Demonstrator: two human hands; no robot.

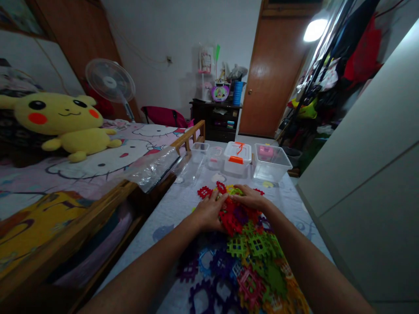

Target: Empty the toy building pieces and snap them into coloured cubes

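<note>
A heap of red interlocking plastic pieces (pixel 231 221) with notched edges lies on the cloth-covered table. My left hand (pixel 209 212) rests against its left side, fingers spread over the pieces. From the right, my right hand (pixel 249 198) reaches across the top of the heap with its fingers stretched out. Some pieces between the hands are hidden by the fingers. Nearer me are green pieces (pixel 258 245), dark purple pieces (pixel 201 298), a blue piece (pixel 207 261), a pink piece (pixel 250 281) and orange pieces (pixel 296 298). A loose red piece (pixel 204 192) lies just beyond my left hand.
Beyond the heap stand a lidded clear box (pixel 237 159) with orange latches and an open clear bin (pixel 271 163). Smaller clear containers (pixel 199 150) are to their left. A wooden bed rail (pixel 108 205) borders the table on the left, a white cabinet (pixel 369 174) on the right.
</note>
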